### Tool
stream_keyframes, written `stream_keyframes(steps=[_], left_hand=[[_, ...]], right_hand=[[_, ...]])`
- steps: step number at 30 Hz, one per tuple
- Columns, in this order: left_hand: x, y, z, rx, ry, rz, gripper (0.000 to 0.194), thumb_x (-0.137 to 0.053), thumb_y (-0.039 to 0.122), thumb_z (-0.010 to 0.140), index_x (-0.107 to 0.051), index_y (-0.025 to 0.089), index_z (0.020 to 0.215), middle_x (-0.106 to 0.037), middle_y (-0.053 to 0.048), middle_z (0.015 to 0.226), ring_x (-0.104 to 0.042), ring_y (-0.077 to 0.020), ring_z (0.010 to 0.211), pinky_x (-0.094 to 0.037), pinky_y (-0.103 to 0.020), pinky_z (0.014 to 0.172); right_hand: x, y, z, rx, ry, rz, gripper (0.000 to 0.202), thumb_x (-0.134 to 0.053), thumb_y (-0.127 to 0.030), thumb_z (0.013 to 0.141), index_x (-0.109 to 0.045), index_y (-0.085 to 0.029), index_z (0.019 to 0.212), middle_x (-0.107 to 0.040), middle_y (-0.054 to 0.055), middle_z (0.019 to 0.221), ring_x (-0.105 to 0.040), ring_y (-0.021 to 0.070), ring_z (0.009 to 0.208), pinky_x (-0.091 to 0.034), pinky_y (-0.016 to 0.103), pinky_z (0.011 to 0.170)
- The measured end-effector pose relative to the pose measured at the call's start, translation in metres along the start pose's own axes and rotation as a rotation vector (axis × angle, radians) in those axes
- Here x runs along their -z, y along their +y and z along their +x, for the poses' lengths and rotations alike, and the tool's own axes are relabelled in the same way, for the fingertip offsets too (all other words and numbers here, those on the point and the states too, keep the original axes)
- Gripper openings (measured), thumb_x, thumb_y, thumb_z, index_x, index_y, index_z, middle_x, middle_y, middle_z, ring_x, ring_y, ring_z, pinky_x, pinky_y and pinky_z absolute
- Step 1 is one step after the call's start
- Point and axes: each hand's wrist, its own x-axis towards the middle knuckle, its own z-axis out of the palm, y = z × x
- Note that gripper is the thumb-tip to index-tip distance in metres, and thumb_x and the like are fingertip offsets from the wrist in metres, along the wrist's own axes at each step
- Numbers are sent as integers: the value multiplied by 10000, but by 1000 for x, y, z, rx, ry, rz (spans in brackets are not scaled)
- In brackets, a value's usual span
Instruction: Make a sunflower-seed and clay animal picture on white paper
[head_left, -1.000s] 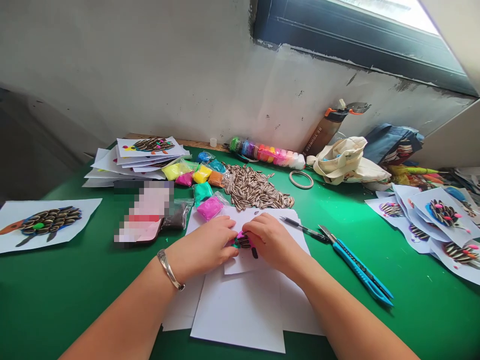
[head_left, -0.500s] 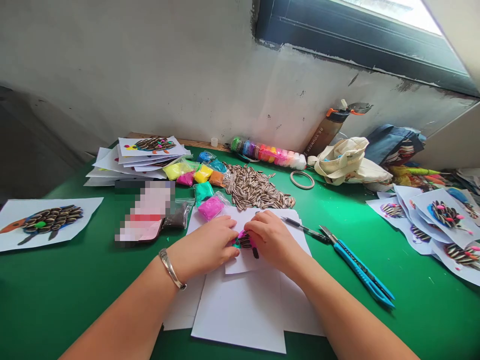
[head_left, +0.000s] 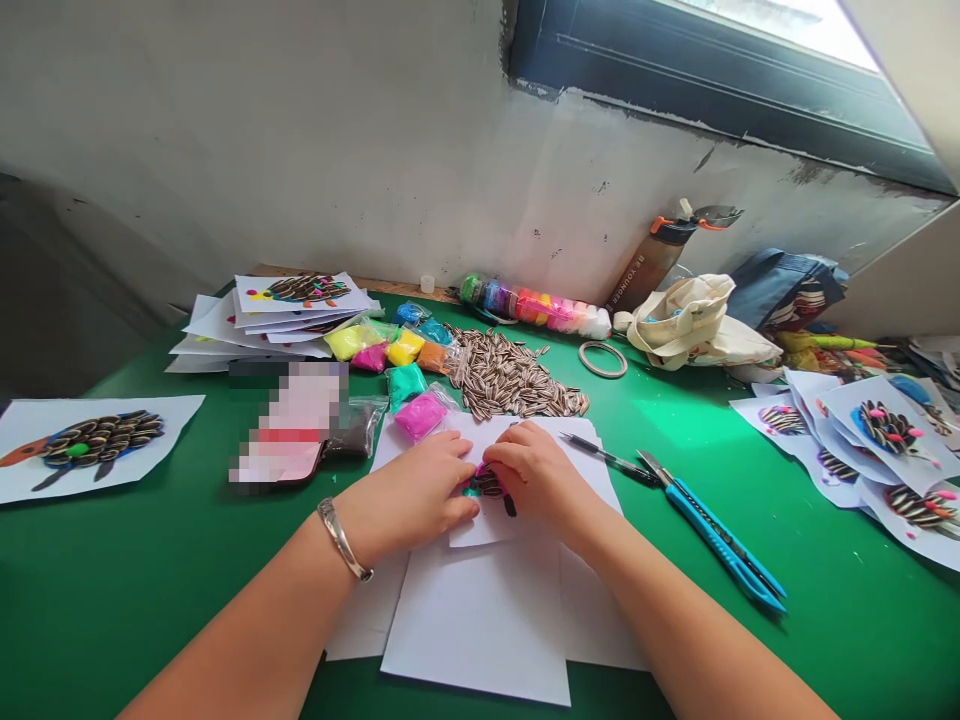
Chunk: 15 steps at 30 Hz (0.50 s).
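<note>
A small clay figure (head_left: 490, 484) in pink, teal and black, with striped sunflower seeds set in it, is on a white paper (head_left: 480, 530). My left hand (head_left: 427, 480) lies on the paper with its fingers stretched out, the tips at the figure's left edge. Over the figure's right side, my right hand (head_left: 536, 475) has its thumb and fingers pinched together. Whatever is between those fingertips is hidden. Behind the hands lies a heap of sunflower seeds (head_left: 517, 375), near a bag of pink clay (head_left: 420, 413).
Right of the papers lie a pen (head_left: 611, 457) and a blue cutter (head_left: 724, 545) with its blade showing. Finished seed pictures (head_left: 885, 430) lie at far right, and another stack (head_left: 292, 310) at back left. A phone (head_left: 292, 430), partly blurred, is left of my hands.
Both hands stay almost in place over the figure. My right fingers have shifted very slightly; the view has drifted a little.
</note>
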Motion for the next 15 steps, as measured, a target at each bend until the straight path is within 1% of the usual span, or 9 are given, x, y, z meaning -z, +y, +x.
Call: stream_keyframes(steps=[5,12,15], left_hand=[[-1,-1,1,-10,9,14,120,-617,260,865,-648,177,784,-569,-51,941,-511,-234,967,-426,-329,763],[-3,1,0,-15,15,46,134,-617,265,877,-663,172,793,-582,-60,962,-519,-236,970,-437,-332,766],[-5,1,0,-32,35,80,107,-619,256,874,-665,169,833,-591,-66,991,-524,-236,975,-440,-338,789]], right_hand=[[3,-5,3,21,-7,-21,213,-567,-85,883,-712,-192,768,-656,30,753,-454,161,734,-326,288,698],[0,-7,4,11,-20,-28,222,-584,-94,881,-712,-199,732,-661,24,718,-461,165,734,-337,293,701],[1,-7,2,4,1,-33,205,-592,-104,877,-728,-211,766,-668,25,724,-471,171,729,-345,301,695]])
